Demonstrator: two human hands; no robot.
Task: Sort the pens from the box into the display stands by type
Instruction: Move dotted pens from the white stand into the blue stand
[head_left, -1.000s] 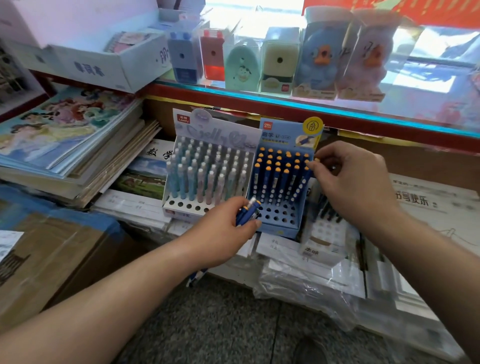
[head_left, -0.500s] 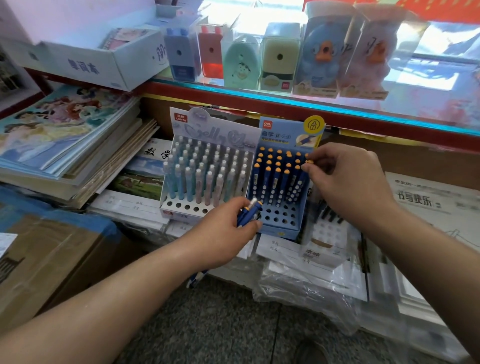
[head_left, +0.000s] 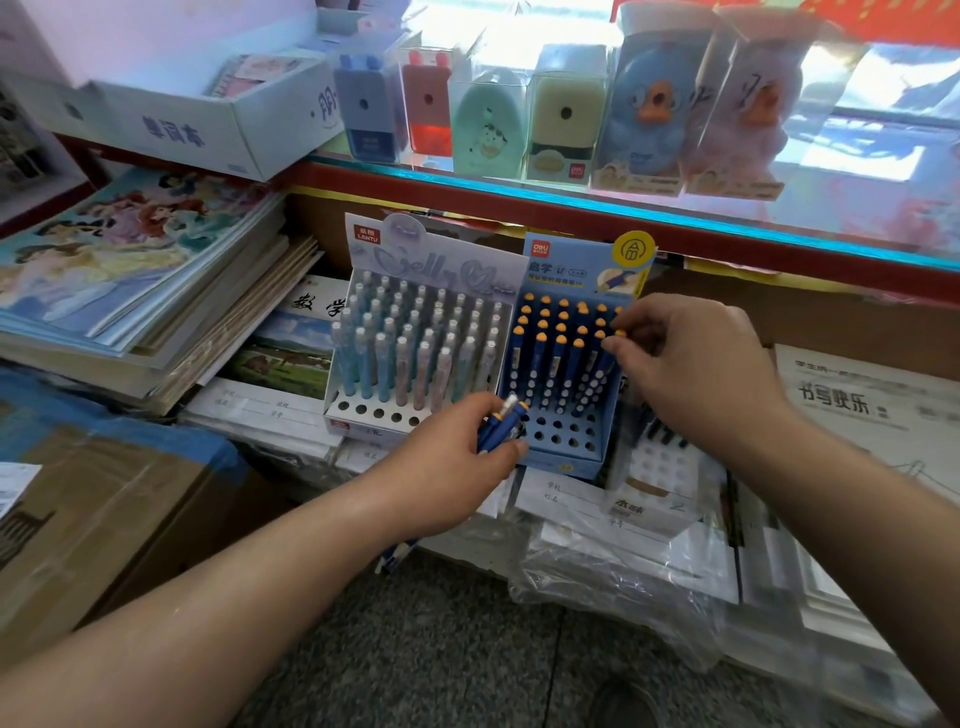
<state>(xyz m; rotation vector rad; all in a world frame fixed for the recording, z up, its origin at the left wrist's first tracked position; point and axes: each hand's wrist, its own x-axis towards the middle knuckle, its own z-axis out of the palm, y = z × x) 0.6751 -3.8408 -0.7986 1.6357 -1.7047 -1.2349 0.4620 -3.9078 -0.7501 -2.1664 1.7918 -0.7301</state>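
Two display stands sit side by side below a counter. The white stand (head_left: 363, 413) holds pastel pens. The blue stand (head_left: 563, 457) holds dark blue pens with orange caps (head_left: 558, 358), and its front rows of holes are bare. My left hand (head_left: 447, 467) grips a small bundle of dark blue pens (head_left: 501, 423) just in front of the blue stand. My right hand (head_left: 691, 364) pinches the orange top of a pen at the right edge of the blue stand's filled rows.
Stacked colouring books (head_left: 130, 270) and notebooks (head_left: 270, 415) lie left. A cardboard box with blue tape (head_left: 104, 499) sits lower left. Wrapped paper packs (head_left: 649, 551) lie under and right of the stands. Boxed pencil sharpeners (head_left: 566, 114) line the glass counter above.
My right hand has shifted slightly down and left at the blue stand's right edge. My left hand stays put with its pens.
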